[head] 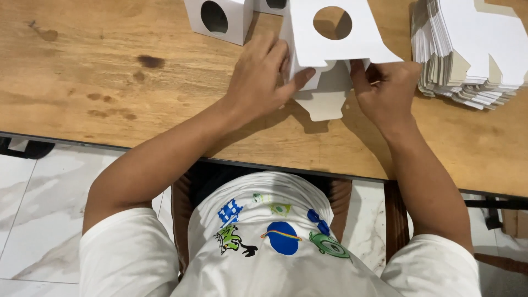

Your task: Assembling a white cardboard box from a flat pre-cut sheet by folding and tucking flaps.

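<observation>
A white cardboard box point(330, 41) with a round cut-out hole stands partly folded on the wooden table point(110, 82). My left hand point(261, 77) grips its left side, thumb pressed on the lower edge. My right hand point(388, 82) pinches the right lower flap from underneath. A loose tab point(324, 104) of the box hangs down between both hands toward me.
A folded white box with a round hole point(220, 19) stands at the far edge, with another one point(272, 5) beside it. A thick stack of flat white box blanks point(467, 49) lies at the right. Tiled floor and a chair show below the table edge.
</observation>
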